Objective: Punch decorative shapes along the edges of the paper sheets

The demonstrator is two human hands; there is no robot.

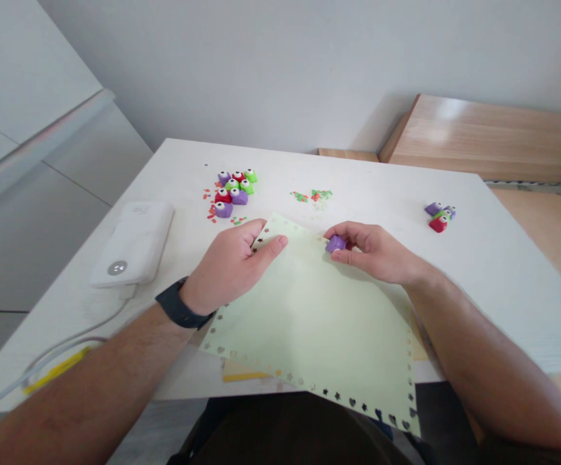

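A pale green sheet of paper (314,310) lies over the front of the table, its near corner hanging past the edge. Small star and heart holes run along its left, near and right borders. My left hand (236,258) pinches the sheet's upper left edge, thumb on top. In my right hand (372,252) a purple paper punch (336,243) is held between thumb and fingers at the far edge of the sheet. Whether the paper sits inside the punch's slot I cannot tell.
Several purple, red and green craft punches (234,192) cluster at the back left among paper bits. More punches (439,216) stand at right. Cut-out confetti (319,195) lies behind the sheet. A white power bank (135,242) with a cable (81,332) is at left, near a yellow object (57,371).
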